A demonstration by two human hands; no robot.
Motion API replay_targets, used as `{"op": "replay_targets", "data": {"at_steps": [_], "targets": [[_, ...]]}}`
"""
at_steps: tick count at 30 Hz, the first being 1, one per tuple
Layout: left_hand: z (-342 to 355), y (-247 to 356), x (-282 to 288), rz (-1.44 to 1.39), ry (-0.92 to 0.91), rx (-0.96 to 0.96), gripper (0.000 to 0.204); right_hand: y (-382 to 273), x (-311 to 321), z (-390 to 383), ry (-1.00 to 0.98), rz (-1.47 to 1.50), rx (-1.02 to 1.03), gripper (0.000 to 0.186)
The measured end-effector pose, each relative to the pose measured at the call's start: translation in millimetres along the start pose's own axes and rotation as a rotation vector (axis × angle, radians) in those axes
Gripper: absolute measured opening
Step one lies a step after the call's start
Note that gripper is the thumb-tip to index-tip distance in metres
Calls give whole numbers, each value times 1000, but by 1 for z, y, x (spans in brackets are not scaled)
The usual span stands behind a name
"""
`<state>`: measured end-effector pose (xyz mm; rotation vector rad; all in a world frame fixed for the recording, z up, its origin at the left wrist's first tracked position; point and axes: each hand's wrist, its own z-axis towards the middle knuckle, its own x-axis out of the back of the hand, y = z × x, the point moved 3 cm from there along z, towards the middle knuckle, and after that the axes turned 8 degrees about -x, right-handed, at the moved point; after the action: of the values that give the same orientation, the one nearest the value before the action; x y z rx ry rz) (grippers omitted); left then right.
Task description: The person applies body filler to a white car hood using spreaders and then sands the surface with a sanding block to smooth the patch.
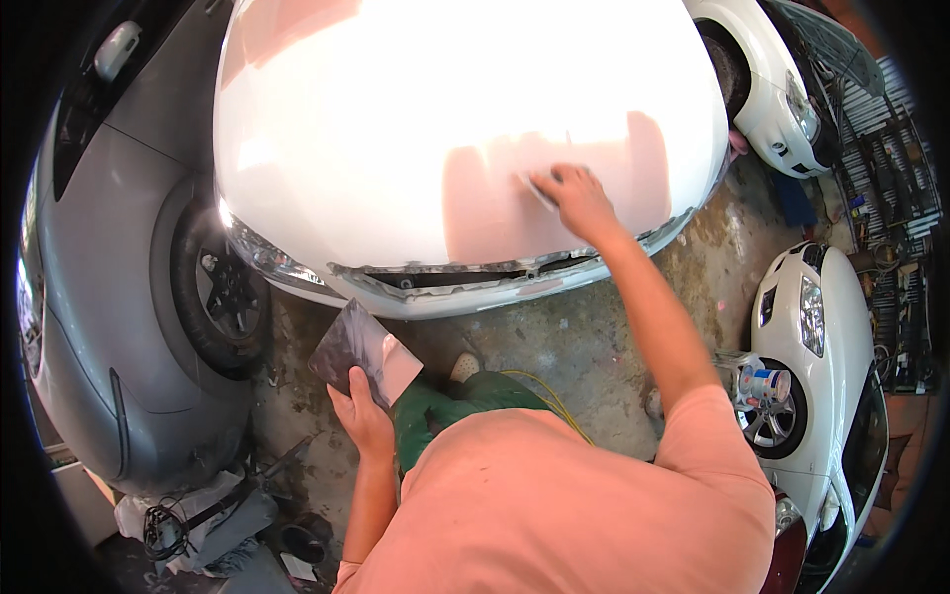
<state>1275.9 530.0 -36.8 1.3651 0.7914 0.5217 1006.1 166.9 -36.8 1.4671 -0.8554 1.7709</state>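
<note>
My left hand [363, 416] grips the lower edge of a dark, flat mixing board [341, 342], its thumb lying on top. Pink body filler [398, 368] covers the board's right side. Ahead of me is the white hood [346, 158] of a car, with a broad pink filler patch [485, 213] near its front edge. Over that patch my right hand [584, 203] is closed around a thin filler spreader [540, 193], held at a tilt against the surface. The hand and spreader are slightly blurred. Strong glare washes out much of the hood.
A grey car [129, 257] stands close on the left, and white cars [836, 317] stand on the right. A yellow hose [554, 401] crosses the concrete floor [614, 346]. Cans [767, 384] sit at the right, plastic sheeting [223, 525] at the lower left.
</note>
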Motion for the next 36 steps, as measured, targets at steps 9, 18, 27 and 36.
{"op": "replay_targets", "data": {"at_steps": [9,18,27,36], "targets": [[-3,-1,4,32,-19,-12,39,-6,5,99,-153,-141,-70,51],[-6,-8,-8,28,-71,46,37,-16,-32,-28,-18,-69,34,55],[-6,-13,-12,38,-127,122,36,-25,-92,-171,-19,-12,-109,51],[-10,-53,-130,-387,-310,600,40,-111,83,-202,30,894,-131,65]]}}
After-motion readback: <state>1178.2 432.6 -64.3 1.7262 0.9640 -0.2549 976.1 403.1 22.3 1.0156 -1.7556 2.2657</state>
